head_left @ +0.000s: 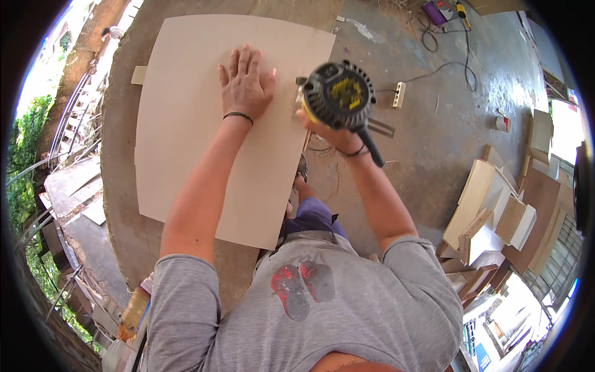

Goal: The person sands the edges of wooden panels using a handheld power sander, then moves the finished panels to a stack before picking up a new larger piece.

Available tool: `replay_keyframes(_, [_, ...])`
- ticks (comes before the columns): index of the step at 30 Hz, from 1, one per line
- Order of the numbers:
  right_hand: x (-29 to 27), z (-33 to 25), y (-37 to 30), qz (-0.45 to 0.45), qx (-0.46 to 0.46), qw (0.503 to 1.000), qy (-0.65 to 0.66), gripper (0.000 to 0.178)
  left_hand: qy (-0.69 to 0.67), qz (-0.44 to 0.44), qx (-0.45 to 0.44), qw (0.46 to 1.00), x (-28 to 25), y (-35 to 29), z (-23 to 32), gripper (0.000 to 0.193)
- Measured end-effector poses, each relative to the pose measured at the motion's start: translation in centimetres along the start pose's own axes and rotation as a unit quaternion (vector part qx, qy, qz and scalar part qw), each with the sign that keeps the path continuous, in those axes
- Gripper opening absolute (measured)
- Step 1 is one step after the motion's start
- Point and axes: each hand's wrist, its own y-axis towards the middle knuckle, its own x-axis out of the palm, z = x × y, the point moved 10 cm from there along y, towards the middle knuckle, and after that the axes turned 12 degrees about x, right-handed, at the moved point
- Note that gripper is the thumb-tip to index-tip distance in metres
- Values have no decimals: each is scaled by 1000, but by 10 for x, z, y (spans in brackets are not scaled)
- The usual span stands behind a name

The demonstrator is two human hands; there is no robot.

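Note:
A large pale board (192, 130) lies flat in front of me. My left hand (246, 87) rests palm down on its far part, with the fingers spread and nothing held. At the board's right edge, my right hand (325, 133) is wrapped round the body of a black and yellow trim router (341, 94). The router's round top faces up and hides most of its base and part of the hand. A thick black cord runs from it along my right forearm. Whether the bit touches the board is hidden.
On the floor to the right lies a white power strip (400, 94) with a dark cable. Beyond are a purple box (437, 11) and a yellow-black tool (462, 12). A small white tub (503, 124) and stacked wood panels (483, 198) stand farther right. My legs are beside the board.

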Motion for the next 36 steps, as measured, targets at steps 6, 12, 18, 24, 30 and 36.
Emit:
replay_keyframes(6, [-59,-28,61,110,-17,994,21,43,11,-5,-3,1000,0,0,0,57])
replay_keyframes(12, [-87,-21,98,160,-1,986,42,47,29,-35,-5,999,3,-1,0,59])
replay_keyframes(18, [-102,-23,122,176,1,984,31,52,39,-43,-3,998,4,-3,-1,60])
replay_keyframes(24, [-109,-16,143,155,7,984,83,54,45,-36,1,998,4,-4,-1,59])
replay_keyframes(30, [-126,-5,165,170,8,980,101,56,21,-44,5,999,2,-2,0,60])
replay_keyframes(36, [-154,31,133,192,50,973,120,49,-44,-4,45,998,0,23,29,66])
